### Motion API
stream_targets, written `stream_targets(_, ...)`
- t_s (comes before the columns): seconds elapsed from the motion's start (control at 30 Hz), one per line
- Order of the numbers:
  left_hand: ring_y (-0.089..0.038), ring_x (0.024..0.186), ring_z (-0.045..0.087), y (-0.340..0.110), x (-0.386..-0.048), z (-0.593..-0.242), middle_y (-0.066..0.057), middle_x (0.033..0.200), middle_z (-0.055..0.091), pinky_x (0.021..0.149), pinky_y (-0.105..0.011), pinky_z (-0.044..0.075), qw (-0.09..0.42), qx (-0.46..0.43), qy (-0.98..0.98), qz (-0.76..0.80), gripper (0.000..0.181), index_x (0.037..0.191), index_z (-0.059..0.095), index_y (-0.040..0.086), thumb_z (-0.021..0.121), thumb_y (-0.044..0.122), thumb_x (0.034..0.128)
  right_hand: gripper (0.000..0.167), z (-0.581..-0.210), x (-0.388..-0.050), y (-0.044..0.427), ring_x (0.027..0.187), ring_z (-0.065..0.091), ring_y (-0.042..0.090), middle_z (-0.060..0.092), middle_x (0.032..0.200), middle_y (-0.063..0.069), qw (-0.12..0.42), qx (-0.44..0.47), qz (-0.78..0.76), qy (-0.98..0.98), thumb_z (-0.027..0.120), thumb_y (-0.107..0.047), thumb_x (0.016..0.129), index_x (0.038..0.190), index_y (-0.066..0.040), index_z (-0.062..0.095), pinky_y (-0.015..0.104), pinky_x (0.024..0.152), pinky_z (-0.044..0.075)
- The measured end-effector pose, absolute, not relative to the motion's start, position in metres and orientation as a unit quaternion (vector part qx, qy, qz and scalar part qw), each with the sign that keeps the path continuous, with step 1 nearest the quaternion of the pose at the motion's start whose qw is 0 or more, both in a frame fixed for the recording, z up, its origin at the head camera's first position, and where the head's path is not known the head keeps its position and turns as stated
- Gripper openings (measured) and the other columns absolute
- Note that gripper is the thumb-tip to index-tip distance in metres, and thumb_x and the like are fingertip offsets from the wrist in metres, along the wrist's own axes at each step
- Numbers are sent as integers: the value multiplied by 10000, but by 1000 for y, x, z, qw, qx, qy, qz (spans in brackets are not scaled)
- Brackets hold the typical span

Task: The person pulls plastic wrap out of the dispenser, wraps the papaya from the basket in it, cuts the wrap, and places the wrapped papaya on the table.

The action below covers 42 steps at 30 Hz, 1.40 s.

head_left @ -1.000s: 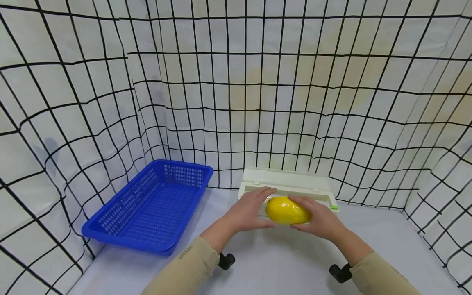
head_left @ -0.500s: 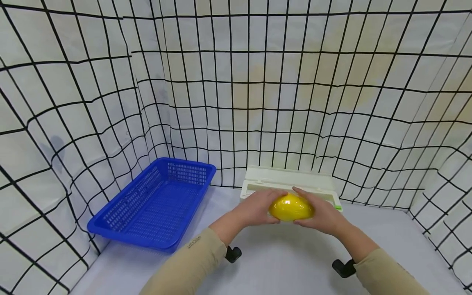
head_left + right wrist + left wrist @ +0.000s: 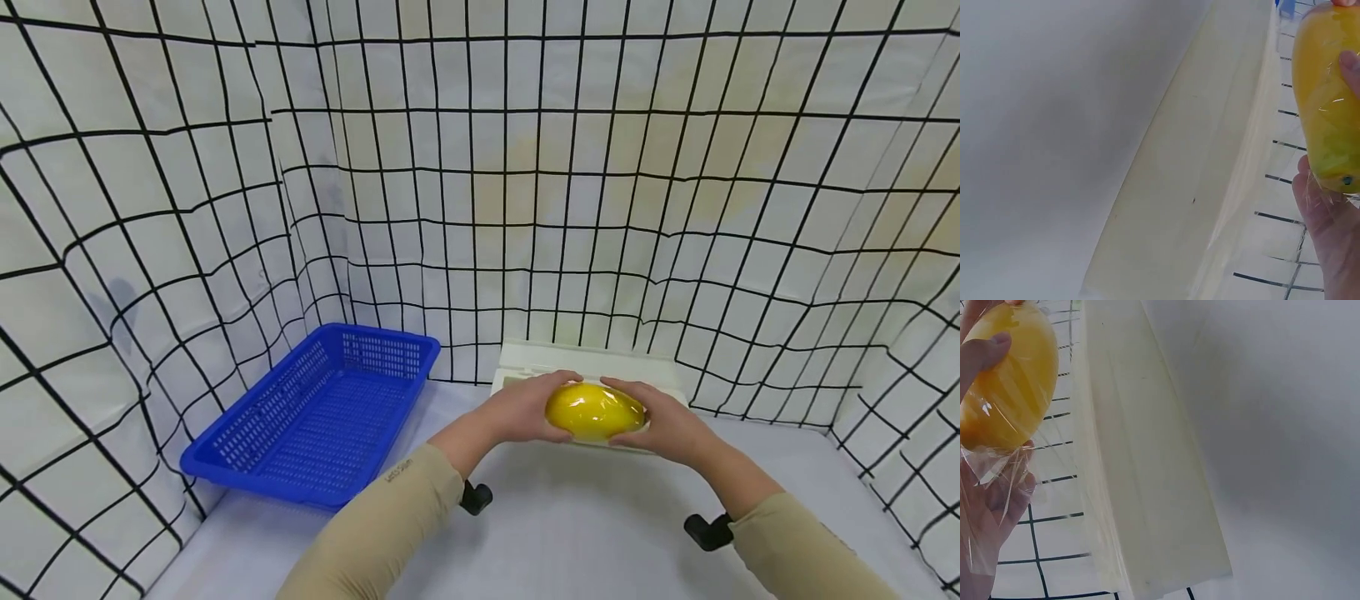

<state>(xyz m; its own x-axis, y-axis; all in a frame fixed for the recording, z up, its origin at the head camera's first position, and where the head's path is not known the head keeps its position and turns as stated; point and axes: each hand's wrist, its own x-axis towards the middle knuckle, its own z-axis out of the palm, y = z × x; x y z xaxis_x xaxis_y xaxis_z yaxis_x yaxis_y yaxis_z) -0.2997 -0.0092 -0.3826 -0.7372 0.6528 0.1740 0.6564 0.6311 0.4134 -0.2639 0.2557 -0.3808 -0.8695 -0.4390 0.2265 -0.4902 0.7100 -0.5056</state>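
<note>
A yellow mango (image 3: 594,408) wrapped in clear, shiny cling film is held between both hands. My left hand (image 3: 519,410) grips its left end; in the left wrist view, loose film (image 3: 985,506) hangs across the fingers and palm. My right hand (image 3: 672,427) holds the other end, where the right wrist view shows the mango's greenish tip and dark stem spot under wrinkled film. Right behind the hands lies a long cream-white cling film dispenser (image 3: 596,358) with its lid raised. The hands and mango cover most of its front.
A blue perforated plastic basket (image 3: 315,417) stands on the left of the white table (image 3: 585,533). Black wire grid panels (image 3: 480,192) backed with white sheeting enclose the back and sides. Black wrist mounts (image 3: 708,531) hang under both sleeves.
My left hand has closed in from beside the mango and now grips it. Both hands have raised the mango slightly, and it now covers more of the dispenser.
</note>
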Motion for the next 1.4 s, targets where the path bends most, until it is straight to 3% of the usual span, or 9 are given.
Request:
stream_targets(0.17, -76, 963, 567, -11, -302, -378, 93, 1256, 588, 852, -270, 494, -20, -338, -899, -277, 754, 1417, 402, 342, 811, 455, 794, 753, -379, -269, 257, 1087, 550, 216, 551, 1406, 37, 51, 259, 308, -914, 816, -402, 804, 1458, -206, 497, 367, 839, 522)
stream_targets(0.3, -100, 1041, 574, -13, -304, -369, 75, 1309, 577, 910, -294, 496, -29, -327, -892, -312, 746, 1435, 419, 341, 813, 424, 807, 757, -370, -273, 258, 995, 554, 211, 560, 1386, 78, 42, 242, 322, -914, 804, -419, 811, 1468, -210, 490, 331, 797, 524)
stream_targets(0.5, -172, 1200, 536, -11, -313, -356, 74, 1462, 450, 979, -335, 480, -23, -326, -882, -340, 741, 1453, 452, 322, 818, 395, 813, 787, -354, -279, 260, 973, 566, 244, 528, 1395, 130, 27, 212, 336, -917, 792, -454, 812, 1486, -212, 466, 335, 815, 537)
stream_targets(0.93, -228, 1240, 536, -11, -323, -330, 52, 1457, 492, 964, -429, 488, -31, -301, -871, -387, 816, 1480, 372, 421, 824, 418, 801, 864, -321, -291, 262, 1032, 560, 278, 540, 1358, 130, 15, 190, 336, -922, 780, -524, 801, 1523, -238, 401, 412, 897, 514)
stream_targets(1.4, -295, 1285, 511, -13, -324, -301, 48, 1427, 513, 1008, -467, 461, -23, -302, -866, -399, 685, 1397, 484, 423, 823, 417, 801, 812, -291, -294, 262, 1054, 552, 292, 541, 1354, 116, 14, 192, 340, -921, 767, -533, 810, 1497, -247, 443, 448, 929, 505)
